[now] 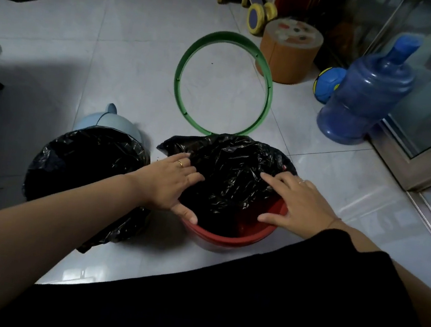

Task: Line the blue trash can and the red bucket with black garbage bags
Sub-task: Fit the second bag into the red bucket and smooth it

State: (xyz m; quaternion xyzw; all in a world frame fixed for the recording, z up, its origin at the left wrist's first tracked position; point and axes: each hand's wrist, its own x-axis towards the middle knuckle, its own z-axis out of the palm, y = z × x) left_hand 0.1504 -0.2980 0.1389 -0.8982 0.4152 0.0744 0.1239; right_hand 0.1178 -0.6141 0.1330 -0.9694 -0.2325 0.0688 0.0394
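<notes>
Dark clothing (246, 303) fills the bottom edge, nearest me, with both bare forearms reaching out over it. At far left the can (108, 122) stands on the floor (61, 35), its pale blue showing only at the far side. Its liner (86, 164) is folded over the rim and spills down the near side onto the tiles. Just right of it, my left hand (171, 182) lies flat on the bag (229, 170) with fingers spread and the thumb touching the bucket (226, 239) rim; it grasps nothing. The bag sits crumpled in the bucket's mouth, draped over the far rim, while the near red rim is bare. My right hand (301, 204) rests on the bag's right side and the rim, fingers straight, likewise released. Beyond the bucket a green ring (228, 35) lies on the floor, and further right stand a stool (287, 55), a ball (327, 82) and a blue jug (367, 92).
</notes>
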